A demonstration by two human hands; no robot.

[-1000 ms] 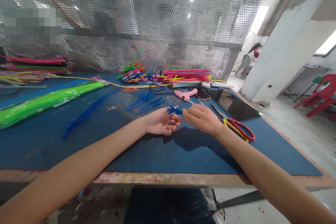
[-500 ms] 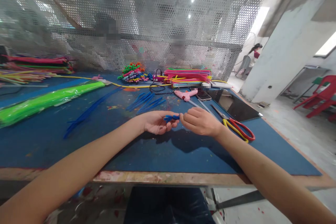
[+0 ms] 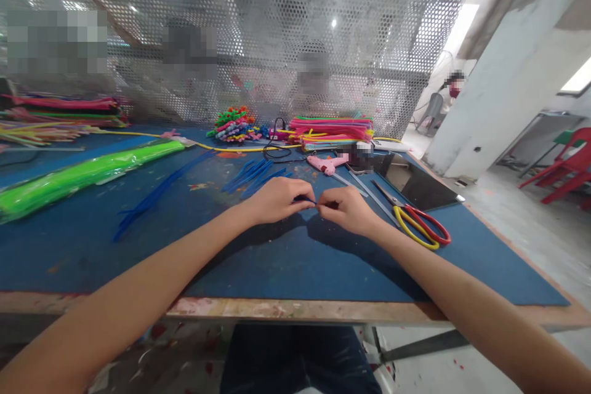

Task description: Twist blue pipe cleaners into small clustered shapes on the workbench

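Above the middle of the blue table mat, my left hand and my right hand meet almost fingertip to fingertip. Both pinch a small blue pipe cleaner piece, which shows only as a thin bit between them; my left fingers hide the rest. Just behind my left hand lie several short blue pipe cleaners. Longer blue pipe cleaners stretch across the mat farther left. Scissors with one red and one yellow handle rest right of my right hand.
Behind my hands lie a pink glue gun, clear glue sticks and a dark glossy panel. Bundles of coloured pipe cleaners line the back before a perforated metal screen. A bright green wrapped bundle lies left.
My left hand has turned from palm up to knuckles up, covering most of the blue piece. My right hand has shifted slightly, its fingertips still at the piece.
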